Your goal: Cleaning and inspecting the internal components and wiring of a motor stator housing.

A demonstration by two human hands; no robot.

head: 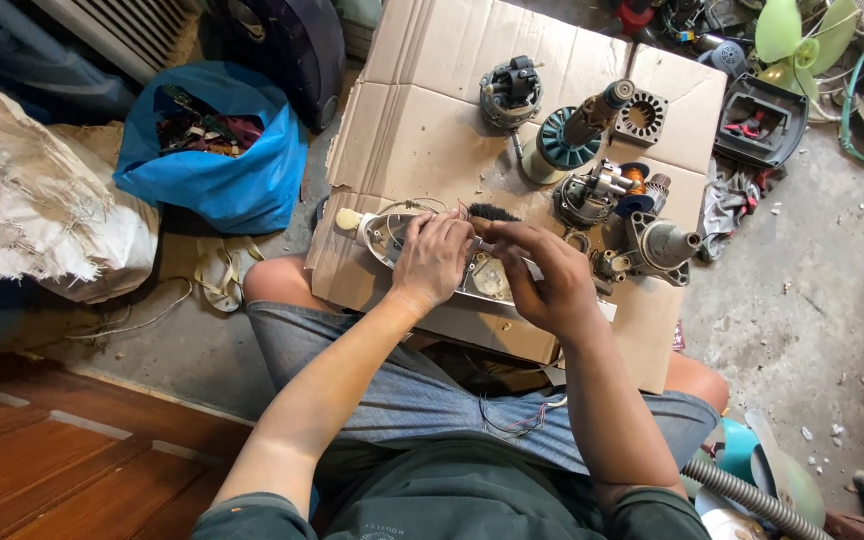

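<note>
My left hand (432, 262) grips a grey opened appliance housing (384, 232) that lies across the near edge of a flattened cardboard sheet (422, 120). My right hand (542, 280) holds a small brush with black bristles (492, 212) over the housing, fingers pinched on its handle. Thin wires run out of the housing near the bristles. A round metal part (492, 280) shows inside the housing between both hands.
Several motor parts (592, 140) lie on the cardboard beyond my hands. A blue bag of scraps (217, 150) stands left, a white sack (32, 200) farther left. Green fan blades (802, 40) and a grey hose (752, 495) lie on the concrete floor.
</note>
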